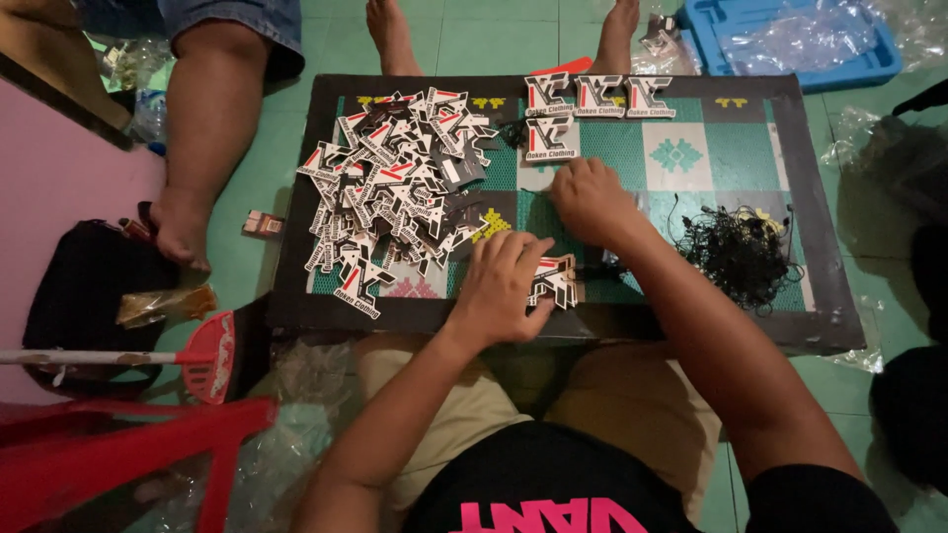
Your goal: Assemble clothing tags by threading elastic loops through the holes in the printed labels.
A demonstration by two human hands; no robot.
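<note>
— What do your hands do now?

— My left hand (502,286) lies with curled fingers on a small stack of paper tags (554,280) at the near edge of the mat. The thumb and fingers close around it, so I hold it. My right hand (590,200) rests as a loose fist on the mat, a little farther from me. If something is inside this fist, I cannot tell; the back of the hand hides it.

— And the surface?

— It is a patterned green mat with dark border (785,109), lying on a green tiled floor (494,35). On its left side is a big heap of tags (395,188), white, black and red. At the far edge some tags stand in a neat row (597,96), one more just below them. On the right is a tangle of black strings (739,252).

— What is around?

— A blue plastic tray (790,39) beyond the mat, a red plastic stool (118,449) and a red broom head (212,355) at my left, a black bag (84,286) beside them. Another person sits opposite; I see only a leg (207,128) and two feet, cut by the frame.

— Anything unclear?

— The dark shapes at the right edge I cannot make out.
</note>
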